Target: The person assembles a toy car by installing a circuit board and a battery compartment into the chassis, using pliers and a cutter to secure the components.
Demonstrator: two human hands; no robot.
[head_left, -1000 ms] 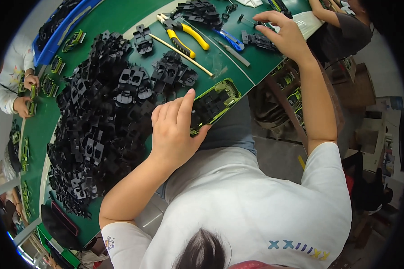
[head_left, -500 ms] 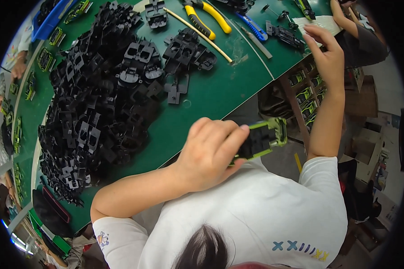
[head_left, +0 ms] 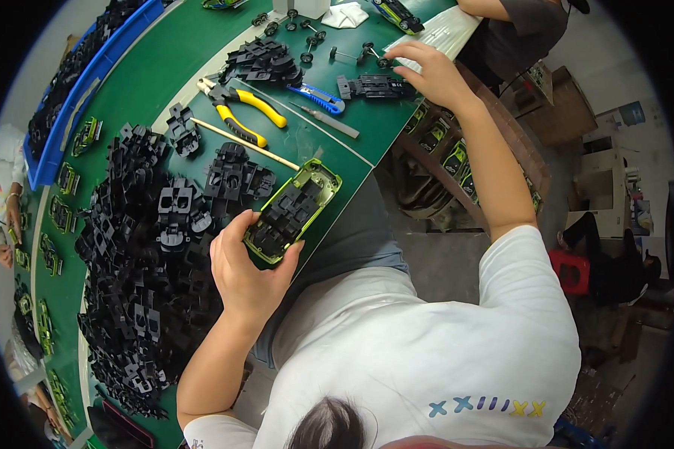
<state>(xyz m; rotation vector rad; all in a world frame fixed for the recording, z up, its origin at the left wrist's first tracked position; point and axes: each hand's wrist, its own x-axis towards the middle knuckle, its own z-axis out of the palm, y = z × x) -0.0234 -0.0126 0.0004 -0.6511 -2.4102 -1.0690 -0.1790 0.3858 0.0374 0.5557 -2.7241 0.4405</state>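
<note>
My left hand [head_left: 247, 269] grips the lower end of a green toy car body shell [head_left: 326, 182], its hollow underside facing up. A black interior part [head_left: 290, 212] sits inside the shell. My right hand [head_left: 436, 75] reaches to the far right of the table, thumb and forefinger apart. Its fingertips are right at a small wheel axle [head_left: 383, 63]; whether they touch it I cannot tell. More wheel axles [head_left: 307, 56] lie to its left. Just nearer than them is a black car chassis [head_left: 374, 87].
A big heap of black plastic parts [head_left: 138, 299] covers the left table. Yellow-handled pliers [head_left: 251, 108], a wooden stick [head_left: 240, 141], a blue utility knife [head_left: 318, 98] and a thin blade tool [head_left: 329, 121] lie mid-table. Racked green cars [head_left: 457, 161] stand below the edge. Another person [head_left: 520, 34] sits far right.
My left hand has swung out over the table edge with the car shell, turning its inside upward. My right hand has come to the wheel axles. The view has shifted.
</note>
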